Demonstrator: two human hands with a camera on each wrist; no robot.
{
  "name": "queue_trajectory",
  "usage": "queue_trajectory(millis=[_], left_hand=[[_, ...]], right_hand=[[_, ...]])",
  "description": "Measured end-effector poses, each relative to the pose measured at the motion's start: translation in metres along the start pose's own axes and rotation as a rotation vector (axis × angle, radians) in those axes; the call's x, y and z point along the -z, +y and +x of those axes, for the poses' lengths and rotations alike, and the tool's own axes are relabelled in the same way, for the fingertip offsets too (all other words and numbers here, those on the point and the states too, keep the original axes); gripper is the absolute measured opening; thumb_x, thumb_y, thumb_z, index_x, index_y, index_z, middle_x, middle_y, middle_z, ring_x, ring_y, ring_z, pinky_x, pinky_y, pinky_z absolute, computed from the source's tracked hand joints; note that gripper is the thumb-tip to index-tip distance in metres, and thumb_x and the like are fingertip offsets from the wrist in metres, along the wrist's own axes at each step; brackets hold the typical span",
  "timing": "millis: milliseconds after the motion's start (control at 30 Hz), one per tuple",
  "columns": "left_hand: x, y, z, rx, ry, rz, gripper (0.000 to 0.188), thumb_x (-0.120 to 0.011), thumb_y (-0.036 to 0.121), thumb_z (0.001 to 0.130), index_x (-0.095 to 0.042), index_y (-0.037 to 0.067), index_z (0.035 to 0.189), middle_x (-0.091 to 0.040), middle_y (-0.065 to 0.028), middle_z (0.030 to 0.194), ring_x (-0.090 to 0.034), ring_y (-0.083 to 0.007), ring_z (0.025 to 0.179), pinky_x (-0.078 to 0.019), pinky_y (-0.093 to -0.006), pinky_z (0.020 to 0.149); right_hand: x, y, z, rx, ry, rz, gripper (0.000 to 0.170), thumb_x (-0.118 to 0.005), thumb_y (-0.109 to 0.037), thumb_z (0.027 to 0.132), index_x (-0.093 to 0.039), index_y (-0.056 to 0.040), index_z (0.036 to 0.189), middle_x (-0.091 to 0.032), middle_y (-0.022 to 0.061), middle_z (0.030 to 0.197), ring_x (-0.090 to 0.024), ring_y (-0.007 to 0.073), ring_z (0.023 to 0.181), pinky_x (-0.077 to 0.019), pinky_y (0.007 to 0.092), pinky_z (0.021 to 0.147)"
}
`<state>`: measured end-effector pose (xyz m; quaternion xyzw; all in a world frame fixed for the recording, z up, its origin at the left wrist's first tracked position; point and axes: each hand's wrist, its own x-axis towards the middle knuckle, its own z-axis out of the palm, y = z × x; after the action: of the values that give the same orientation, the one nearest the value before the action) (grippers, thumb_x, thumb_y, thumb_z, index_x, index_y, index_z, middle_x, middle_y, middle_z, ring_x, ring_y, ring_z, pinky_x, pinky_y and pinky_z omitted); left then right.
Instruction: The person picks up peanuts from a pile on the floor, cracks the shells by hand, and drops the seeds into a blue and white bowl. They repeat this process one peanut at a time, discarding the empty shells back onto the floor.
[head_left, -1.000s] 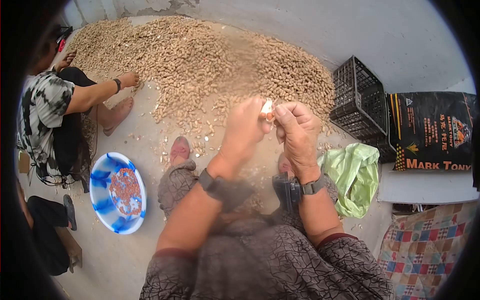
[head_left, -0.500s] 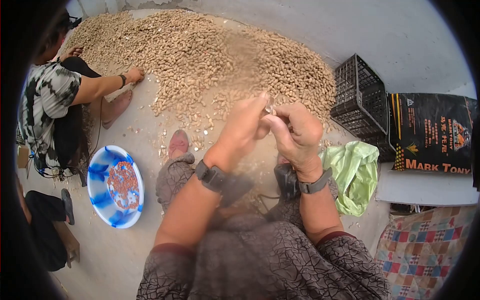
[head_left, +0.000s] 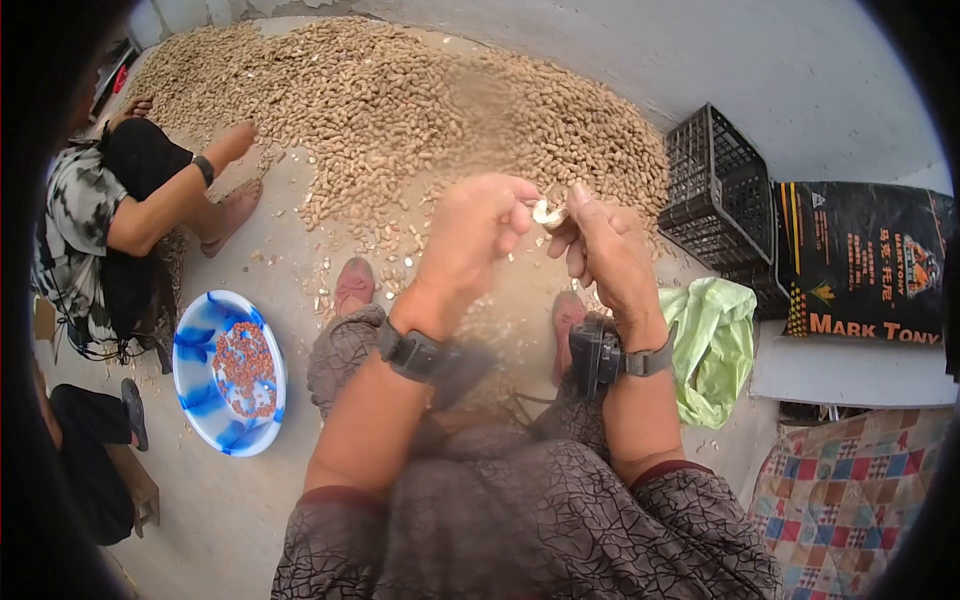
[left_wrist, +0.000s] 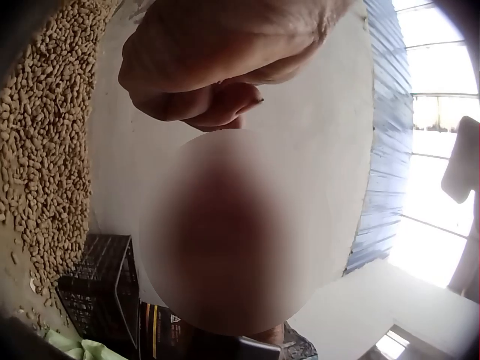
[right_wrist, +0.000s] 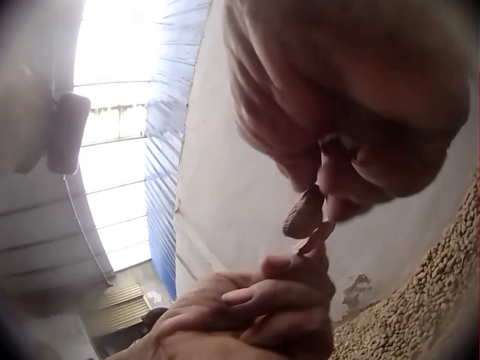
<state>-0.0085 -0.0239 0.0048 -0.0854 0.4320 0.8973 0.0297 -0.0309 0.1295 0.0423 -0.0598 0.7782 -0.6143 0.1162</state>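
Note:
Between my hands, in front of my chest, is a peanut (head_left: 553, 216) with its shell split and the pale inside showing. My right hand (head_left: 617, 250) pinches it between thumb and fingers. The curled fingers of my left hand (head_left: 468, 240) hold its other side. From the right wrist, the brown peanut shell (right_wrist: 303, 216) juts from the right fingertips, and a thin bit of shell (right_wrist: 318, 237) meets the left fingertips below. In the left wrist view my left hand (left_wrist: 225, 60) shows curled from the side, with its fingertips partly hidden.
A big peanut pile (head_left: 390, 100) lies along the wall. A blue-and-white basin (head_left: 187, 370) with red kernels stands on the left. On the right are a green plastic bag (head_left: 712, 350), black crates (head_left: 715, 190) and a black sack (head_left: 865, 260). Another person (head_left: 90, 200) sits at the left.
My hands worked at the peanut; its shell now gapes with the inside showing, and my hands have drawn slightly apart. The seated person's hand on the left moved up and left.

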Motion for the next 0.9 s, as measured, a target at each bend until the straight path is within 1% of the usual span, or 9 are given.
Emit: queue_trajectory(millis=[67,133,367,500,567,667,733,767,900], left_hand=[[-0.002,0.003,-0.002,-0.048,-0.005,0.042,0.021,-0.046,0.011,0.091,-0.059,-0.006,0.095,-0.053,-0.0007,0.062,-0.039,-0.0031,0.043,-0.0312,-0.0138,0.039],[-0.001,0.001,-0.002,-0.029,-0.032,0.068,0.022,-0.047,0.012,0.091,-0.059,-0.006,0.095,-0.053,-0.0001,0.063,-0.039,-0.0028,0.043,-0.0319,-0.0137,0.04],[-0.017,0.003,-0.012,-0.031,-0.241,0.395,0.02,-0.054,0.014,0.089,-0.063,-0.002,0.096,-0.058,0.0008,0.069,-0.046,-0.0023,0.05,-0.0419,-0.0175,0.05],[-0.019,-0.012,-0.01,-0.091,-0.27,0.436,0.018,-0.055,0.011,0.088,-0.064,-0.001,0.097,-0.061,-0.0007,0.074,-0.05,-0.0033,0.054,-0.041,-0.018,0.049],[-0.02,-0.009,-0.011,-0.082,-0.252,0.461,0.015,-0.05,0.005,0.085,-0.06,-0.006,0.084,-0.06,-0.0056,0.069,-0.059,-0.0109,0.056,-0.0422,-0.0217,0.049],[-0.016,-0.009,-0.008,-0.019,-0.231,0.318,0.015,-0.05,0.007,0.086,-0.061,-0.004,0.086,-0.059,-0.0035,0.068,-0.056,-0.0094,0.055,-0.0398,-0.0204,0.048],[-0.011,-0.007,-0.005,-0.033,-0.17,0.268,0.016,-0.049,0.008,0.086,-0.061,-0.003,0.087,-0.058,-0.0022,0.068,-0.053,-0.008,0.054,-0.0381,-0.0197,0.047],[-0.01,-0.005,-0.004,-0.038,-0.112,0.213,0.016,-0.049,0.009,0.086,-0.061,-0.001,0.088,-0.057,-0.0009,0.068,-0.05,-0.0066,0.053,-0.0364,-0.0189,0.046],[-0.011,0.0,-0.005,-0.003,-0.146,0.063,0.018,-0.048,0.012,0.088,-0.061,0.001,0.091,-0.055,0.0009,0.068,-0.045,-0.0048,0.053,-0.034,-0.0179,0.045]], right_hand=[[0.002,-0.001,0.001,-0.086,-0.044,-0.064,0.048,-0.04,-0.039,0.095,-0.06,0.0024,0.081,-0.059,0.0073,0.064,-0.046,0.0066,0.044,-0.0332,0.0186,0.037],[0.004,0.006,0.004,-0.159,-0.068,0.079,0.054,-0.04,-0.051,0.091,-0.061,-0.0024,0.082,-0.06,0.006,0.063,-0.05,0.0082,0.048,-0.0356,0.0202,0.041],[0.0,0.011,0.005,-0.189,-0.162,0.231,0.051,-0.036,-0.046,0.094,-0.056,0.0006,0.091,-0.061,0.0086,0.065,-0.052,0.0099,0.046,-0.0348,0.0185,0.037],[-0.007,0.014,0.007,-0.226,-0.101,0.247,0.051,-0.034,-0.045,0.095,-0.056,0.0007,0.091,-0.06,0.0102,0.066,-0.053,0.0112,0.045,-0.0374,0.0185,0.036],[-0.007,0.014,0.007,-0.236,-0.101,0.254,0.051,-0.034,-0.045,0.095,-0.056,0.0005,0.09,-0.06,0.0108,0.067,-0.053,0.0116,0.045,-0.0384,0.0188,0.036],[-0.005,0.013,0.005,-0.223,-0.196,0.307,0.049,-0.036,-0.044,0.095,-0.056,0.0002,0.09,-0.06,0.0108,0.071,-0.054,0.0111,0.048,-0.0376,0.0184,0.037],[-0.002,0.014,0.006,-0.18,-0.252,0.512,0.048,-0.039,-0.042,0.094,-0.055,0.0027,0.092,-0.058,0.0079,0.07,-0.054,0.0117,0.048,-0.0365,0.0183,0.034],[-0.002,0.012,0.006,-0.172,-0.254,0.513,0.048,-0.039,-0.042,0.094,-0.055,0.0027,0.092,-0.058,0.0079,0.07,-0.054,0.0117,0.048,-0.0365,0.0183,0.034],[0.001,0.01,0.005,-0.098,-0.239,0.436,0.034,-0.051,-0.032,0.091,-0.058,0.0018,0.095,-0.06,0.0055,0.074,-0.055,0.0085,0.052,-0.0352,0.0161,0.037]])
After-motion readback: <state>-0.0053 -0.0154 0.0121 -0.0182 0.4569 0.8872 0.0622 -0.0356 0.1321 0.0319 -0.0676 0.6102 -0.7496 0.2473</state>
